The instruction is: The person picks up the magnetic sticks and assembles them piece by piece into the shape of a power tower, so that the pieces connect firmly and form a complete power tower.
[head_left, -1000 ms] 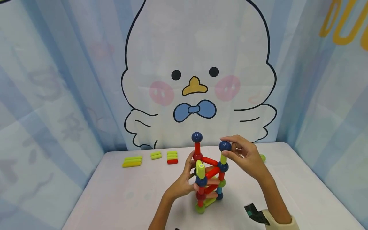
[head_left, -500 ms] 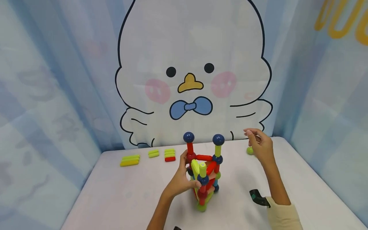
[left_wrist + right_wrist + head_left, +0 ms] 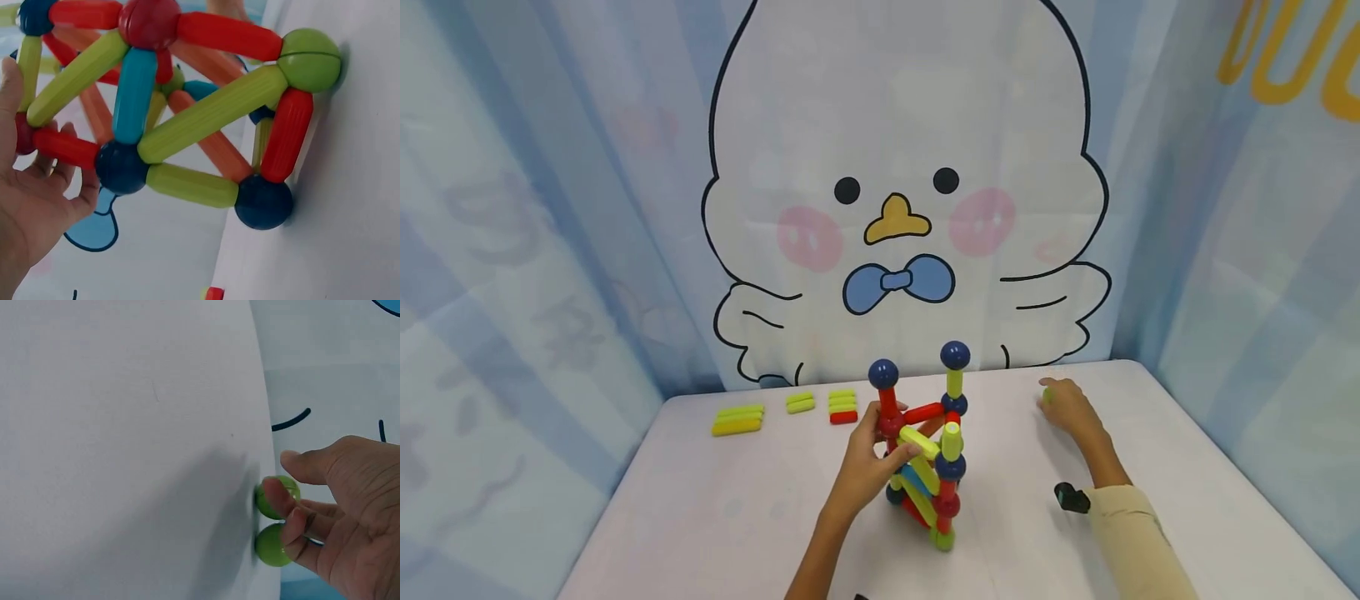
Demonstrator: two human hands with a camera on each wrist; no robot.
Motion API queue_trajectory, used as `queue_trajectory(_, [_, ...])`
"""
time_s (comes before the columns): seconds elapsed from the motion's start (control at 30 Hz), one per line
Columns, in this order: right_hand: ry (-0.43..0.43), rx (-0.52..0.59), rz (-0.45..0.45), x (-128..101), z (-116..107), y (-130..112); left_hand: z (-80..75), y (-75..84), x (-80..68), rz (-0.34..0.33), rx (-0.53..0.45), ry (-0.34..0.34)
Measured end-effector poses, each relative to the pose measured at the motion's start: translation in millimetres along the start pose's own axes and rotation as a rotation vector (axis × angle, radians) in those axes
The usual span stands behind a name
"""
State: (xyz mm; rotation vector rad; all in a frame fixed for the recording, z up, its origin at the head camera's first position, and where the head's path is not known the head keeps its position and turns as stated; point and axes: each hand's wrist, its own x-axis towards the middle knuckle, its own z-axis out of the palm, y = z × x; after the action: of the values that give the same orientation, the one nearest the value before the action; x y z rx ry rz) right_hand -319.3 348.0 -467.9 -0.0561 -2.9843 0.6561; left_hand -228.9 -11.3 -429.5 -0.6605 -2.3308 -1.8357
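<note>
The tower (image 3: 925,450) of rods and balls stands near the middle of the white table (image 3: 737,508). It is built from red, yellow-green, orange and light blue rods, joined with dark blue, red and green balls, and two dark blue balls sit on top of upright rods. The left hand (image 3: 868,467) holds the tower at its middle, fingers curled around the rods. The right hand (image 3: 331,506) is at the far right side of the table, and its fingers pinch one of two green balls (image 3: 275,528) lying together there.
</note>
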Motion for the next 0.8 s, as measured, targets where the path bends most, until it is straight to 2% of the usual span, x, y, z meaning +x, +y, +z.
queue_trajectory(0.17, [-0.03, -0.051, -0.001, -6.0, 11.4, -1.3, -4.5, -3.6, 0.9, 0.002, -0.042, -0.022])
queue_trajectory(0.3, [-0.007, -0.008, -0.035, -13.6, 18.1, -10.5, -5.6, -3.7, 1.5, 0.007, -0.061, -0.026])
queue_trajectory(0.43, [0.043, 0.23, -0.093, -23.7, 9.3, -29.9, -5.9, -3.0, 1.4, 0.021, -0.069, -0.009])
queue_trajectory(0.53, [0.085, 0.46, -0.122, -36.1, -9.6, -54.1, -6.5, -3.2, 0.8, 0.027, -0.063, 0.026])
queue_trajectory(0.6, [0.127, 0.575, -0.158, -47.3, -25.3, -72.8, -6.9, -3.8, 0.4, 0.034, -0.053, 0.057])
queue_trajectory(0.7, [0.203, 0.714, -0.243, -68.1, -47.8, -98.7, -5.9, -4.3, 0.2, 0.041, -0.03, 0.099])
queue_trajectory(0.8, [0.25, 0.844, -0.371, -88.7, -64.9, -123.0, -4.8, -5.0, 0.6, 0.049, -0.021, 0.127])
